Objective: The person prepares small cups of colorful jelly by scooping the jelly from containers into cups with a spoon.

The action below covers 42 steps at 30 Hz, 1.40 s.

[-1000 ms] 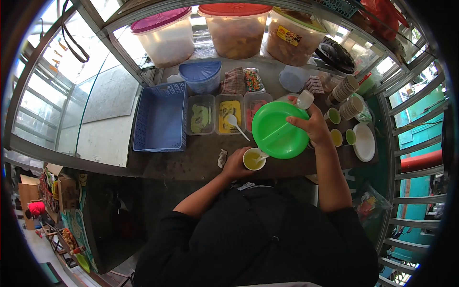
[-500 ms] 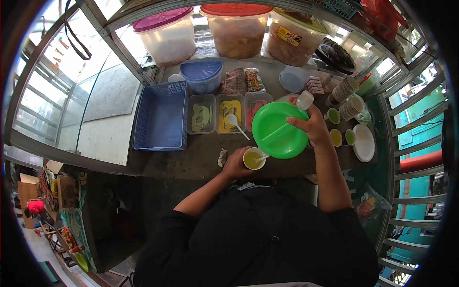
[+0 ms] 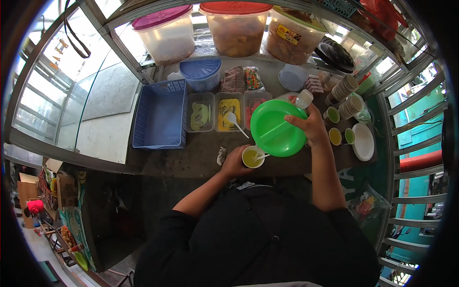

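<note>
My left hand [image 3: 233,162] is wrapped round a paper cup [image 3: 249,163] with yellow-green liquid and a white plastic spoon [image 3: 262,156] in it. My right hand [image 3: 313,125] grips a pitcher with a round green lid [image 3: 278,128], tilted so that its lid faces me and its lower left edge is close to the cup's rim. The lid hides most of the pitcher's body. A translucent piece [image 3: 304,99], perhaps its handle, shows above my right hand. A crumpled tissue [image 3: 221,156] lies left of my left hand.
Open tubs hold green paste [image 3: 200,115], yellow paste [image 3: 230,107] with a spoon, and something red [image 3: 256,106]. A blue basket [image 3: 160,117] stands left. Filled cups [image 3: 334,137], stacked cups [image 3: 351,106] and white lids or plates [image 3: 363,142] are right. Large lidded tubs [image 3: 234,33] line the back.
Both hands keep their grips and almost the same positions. The pitcher and cup sit very slightly further left and up in the view, as does much of the counter.
</note>
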Each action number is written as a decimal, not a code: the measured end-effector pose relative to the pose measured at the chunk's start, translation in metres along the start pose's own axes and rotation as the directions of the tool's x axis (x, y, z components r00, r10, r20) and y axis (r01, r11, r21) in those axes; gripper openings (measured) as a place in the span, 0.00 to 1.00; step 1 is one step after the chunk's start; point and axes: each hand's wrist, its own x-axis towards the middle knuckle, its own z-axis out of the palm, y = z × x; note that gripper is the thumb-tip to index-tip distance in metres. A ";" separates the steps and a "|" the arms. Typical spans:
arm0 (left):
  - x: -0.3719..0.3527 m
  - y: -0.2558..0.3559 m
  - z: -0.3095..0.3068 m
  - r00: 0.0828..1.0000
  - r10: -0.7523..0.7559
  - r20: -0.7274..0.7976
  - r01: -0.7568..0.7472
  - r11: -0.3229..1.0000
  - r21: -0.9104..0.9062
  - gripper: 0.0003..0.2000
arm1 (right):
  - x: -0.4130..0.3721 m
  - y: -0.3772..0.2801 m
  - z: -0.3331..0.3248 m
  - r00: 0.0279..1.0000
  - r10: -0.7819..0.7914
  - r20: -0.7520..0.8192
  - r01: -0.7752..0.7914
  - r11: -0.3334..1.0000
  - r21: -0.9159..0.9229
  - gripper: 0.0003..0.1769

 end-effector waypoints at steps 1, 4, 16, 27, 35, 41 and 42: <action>0.000 0.000 0.000 1.000 -0.010 0.004 0.010 1.000 0.000 0.38 | 0.000 0.000 0.000 1.000 0.008 -0.004 -0.008 1.000 0.013 0.29; 0.001 -0.001 0.001 1.000 0.024 -0.010 -0.024 0.999 0.024 0.41 | -0.001 0.001 -0.002 1.000 0.010 -0.009 -0.010 0.999 0.033 0.29; 0.001 -0.001 0.000 1.000 -0.021 0.018 0.021 1.000 0.010 0.40 | -0.003 0.006 0.000 0.999 -0.028 0.022 0.029 0.998 -0.049 0.29; 0.000 0.000 -0.001 1.000 -0.008 0.018 0.008 1.000 0.005 0.40 | -0.003 0.002 -0.003 1.000 0.009 0.009 -0.009 1.000 -0.029 0.30; 0.001 0.003 -0.005 0.999 0.007 0.043 -0.006 1.000 -0.010 0.40 | -0.003 0.001 -0.002 1.000 0.000 -0.009 0.000 1.000 -0.010 0.30; 0.005 0.001 -0.013 0.990 0.095 0.105 -0.084 0.991 -0.107 0.41 | -0.005 0.006 -0.001 0.999 -0.047 0.013 0.047 0.998 -0.048 0.30; 0.006 0.000 -0.013 0.989 0.103 0.109 -0.089 0.988 -0.122 0.41 | -0.004 0.006 -0.001 0.999 -0.041 0.018 0.042 0.998 -0.046 0.30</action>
